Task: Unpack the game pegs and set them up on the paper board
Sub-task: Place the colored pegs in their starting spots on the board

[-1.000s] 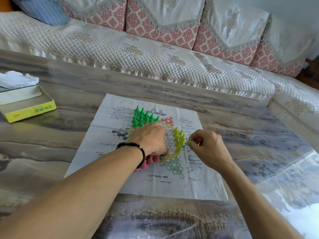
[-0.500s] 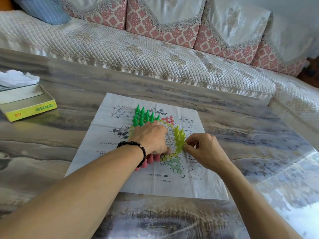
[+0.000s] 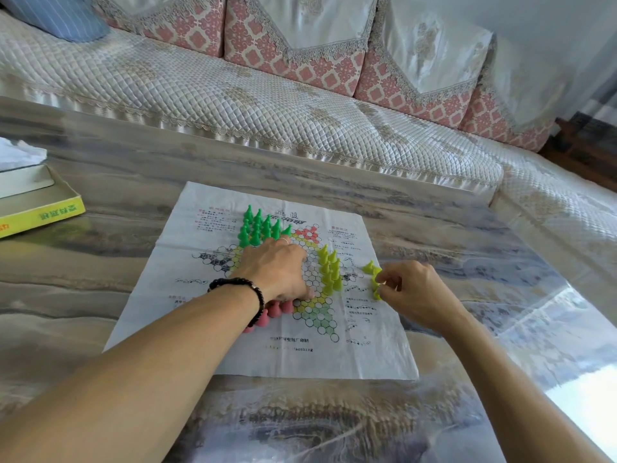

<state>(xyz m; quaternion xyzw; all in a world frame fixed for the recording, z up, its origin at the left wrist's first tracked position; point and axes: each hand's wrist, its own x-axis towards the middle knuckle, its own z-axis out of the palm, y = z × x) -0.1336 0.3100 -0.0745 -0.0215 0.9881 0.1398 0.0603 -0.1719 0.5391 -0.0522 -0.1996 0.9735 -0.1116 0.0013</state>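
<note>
— While the left hand (image 3: 277,269) lies knuckles-up on the board (image 3: 207,295), what is its grip doing?
— Fingers curled down over the pink pegs (image 3: 273,310) at the near side; whether it actually holds any, I cannot tell.
— And the right hand (image 3: 412,294)?
— Its grip is pinched together on a yellow peg (image 3: 376,285), at the board's right margin, with a few more loose yellow pegs just beside it.
— Where are the rest?
— Green pegs (image 3: 258,228) stand clustered at the far point of the star; a yellow cluster (image 3: 330,270) stands right of the left hand.
— Anything else on the tabletop (image 3: 100,262)?
— A yellow box (image 3: 40,212) far left, well apart from the board
</note>
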